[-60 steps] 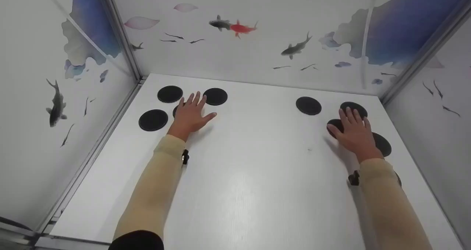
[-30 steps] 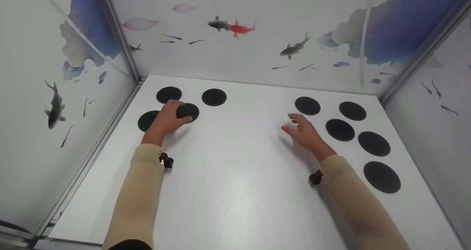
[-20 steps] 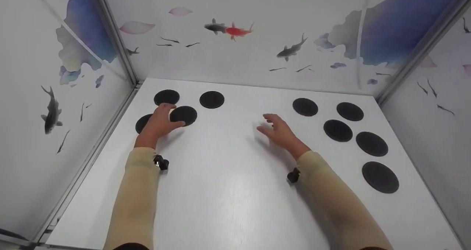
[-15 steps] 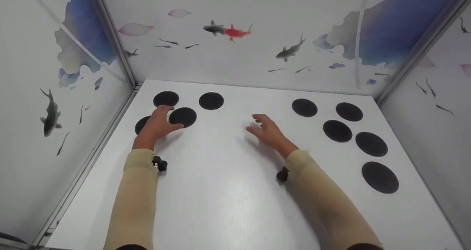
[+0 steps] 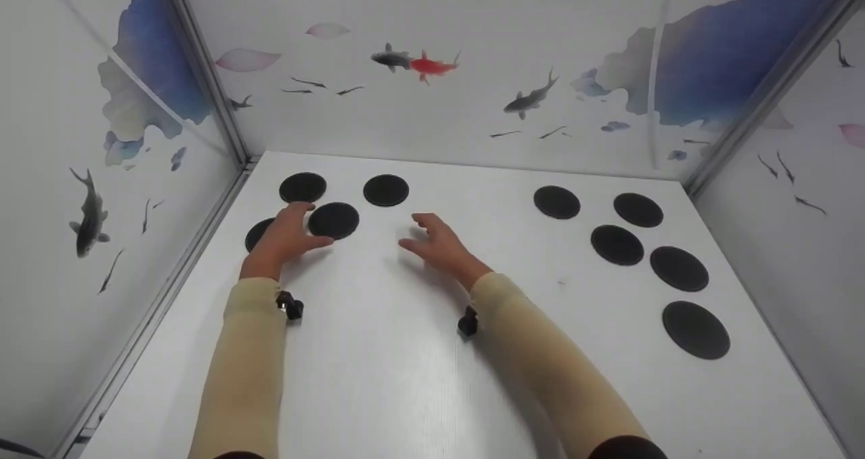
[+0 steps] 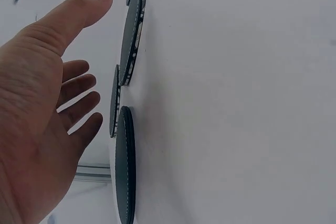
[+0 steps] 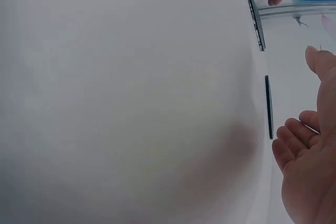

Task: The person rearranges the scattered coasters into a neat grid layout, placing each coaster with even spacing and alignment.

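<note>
My left hand (image 5: 280, 240) hovers at the left of the white table, thumb spread from relaxed fingers, holding nothing. Just beyond its thumb and fingers lies a round black coaster (image 5: 336, 221). A second coaster (image 5: 255, 234) is partly hidden behind that hand, while others lie farther back, one at the far left (image 5: 303, 187) and another to its right (image 5: 386, 190). Stitching runs round the rim of the near coaster (image 6: 125, 166) in the left wrist view. My right hand (image 5: 440, 246) is above the table's middle, fingers loosely bent and apart from the coasters; its palm (image 7: 310, 182) shows bare.
Several more black coasters lie at the right, among them one at the back (image 5: 557, 202) and one nearest the front (image 5: 696, 330). White panels with painted fish (image 5: 530, 99) enclose the table (image 5: 378, 378) at the back and both sides.
My right hand has left the right-hand coasters and travelled left to the middle. My left hand has drawn back slightly left, off the coaster it covered. The coasters appear to stay put.
</note>
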Motion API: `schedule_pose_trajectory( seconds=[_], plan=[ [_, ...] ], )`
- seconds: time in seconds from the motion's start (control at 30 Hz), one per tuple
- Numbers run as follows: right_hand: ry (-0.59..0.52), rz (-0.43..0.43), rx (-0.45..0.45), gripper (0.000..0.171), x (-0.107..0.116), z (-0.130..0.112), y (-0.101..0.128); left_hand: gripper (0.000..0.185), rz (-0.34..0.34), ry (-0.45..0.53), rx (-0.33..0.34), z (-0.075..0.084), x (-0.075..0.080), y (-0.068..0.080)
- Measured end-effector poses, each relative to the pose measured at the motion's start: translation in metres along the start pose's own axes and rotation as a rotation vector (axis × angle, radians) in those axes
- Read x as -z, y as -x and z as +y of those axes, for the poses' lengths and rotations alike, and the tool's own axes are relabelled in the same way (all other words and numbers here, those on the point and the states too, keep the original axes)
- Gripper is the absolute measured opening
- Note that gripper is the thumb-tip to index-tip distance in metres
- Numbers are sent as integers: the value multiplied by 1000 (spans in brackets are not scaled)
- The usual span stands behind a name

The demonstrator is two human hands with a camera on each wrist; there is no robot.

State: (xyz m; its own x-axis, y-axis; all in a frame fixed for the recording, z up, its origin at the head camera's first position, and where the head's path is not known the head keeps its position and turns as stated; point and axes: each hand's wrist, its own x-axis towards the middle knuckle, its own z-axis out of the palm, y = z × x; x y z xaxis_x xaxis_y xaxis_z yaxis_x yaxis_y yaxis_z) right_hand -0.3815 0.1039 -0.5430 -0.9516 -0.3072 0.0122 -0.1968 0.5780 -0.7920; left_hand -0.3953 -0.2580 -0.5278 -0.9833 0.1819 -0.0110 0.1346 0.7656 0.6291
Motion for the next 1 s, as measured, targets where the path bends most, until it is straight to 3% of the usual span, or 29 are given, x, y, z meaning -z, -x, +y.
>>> schedule_pose_trajectory(
  seconds=[0.47,0.73,1.0],
  plan=[
    [68,-19,24,83,-41,-28,-32,101,-16,-30,25,-2,-1,-7],
    [119,-16,48,86,-54,-49,-40,104,-30,-78,-10,-3,-5,-16],
    [193,-36,24,87,-75,-64,-49,105,-45,-115,-22,-10,-5,-15]
  ],
)
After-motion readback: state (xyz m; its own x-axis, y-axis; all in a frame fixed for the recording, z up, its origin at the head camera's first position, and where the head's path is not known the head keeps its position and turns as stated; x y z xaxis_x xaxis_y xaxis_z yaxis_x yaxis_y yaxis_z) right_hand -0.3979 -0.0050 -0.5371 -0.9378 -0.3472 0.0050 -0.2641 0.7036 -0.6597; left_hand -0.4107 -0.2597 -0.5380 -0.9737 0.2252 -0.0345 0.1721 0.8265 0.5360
